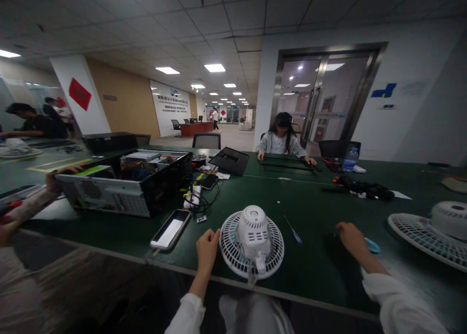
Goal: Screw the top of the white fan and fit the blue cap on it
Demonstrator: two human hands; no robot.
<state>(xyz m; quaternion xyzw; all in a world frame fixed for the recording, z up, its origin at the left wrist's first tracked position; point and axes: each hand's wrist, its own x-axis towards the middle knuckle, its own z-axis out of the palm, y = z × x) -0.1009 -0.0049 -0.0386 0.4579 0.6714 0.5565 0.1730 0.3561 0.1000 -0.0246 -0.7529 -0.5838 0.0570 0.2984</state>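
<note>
The person is sitting at a green table [251, 193], and a white fan [251, 241] is lying grille-down at the near edge, between the two hands. The left hand [207, 249] is curling loosely just beside the left rim of the grille [229, 244]; whether the thumb is touching it is hard to tell, and nothing is showing in its grip. The right hand [353, 241] is hovering or resting over the table well apart from the fan, its fingers drawing close together, though the picture is not showing clearly whether they are pinching something small. A light-blue piece [372, 245] is lying beside that hand, partly hidden by it. As for progress, the motor housing [254, 222] is sitting in the middle of the grille, so the main body is appearing whole from behind, while no base or stand is showing on it. A screwdriver [298, 238] is lying loose between the fan and the right hand, held by neither, and together with the light-blue piece it is suggesting that the work on the fan is not yet finished. The screws are too small to make out, so how much fastening is done or left is remaining unclear. A second fan [412, 229] is lying farther right, also housing-up.
</note>
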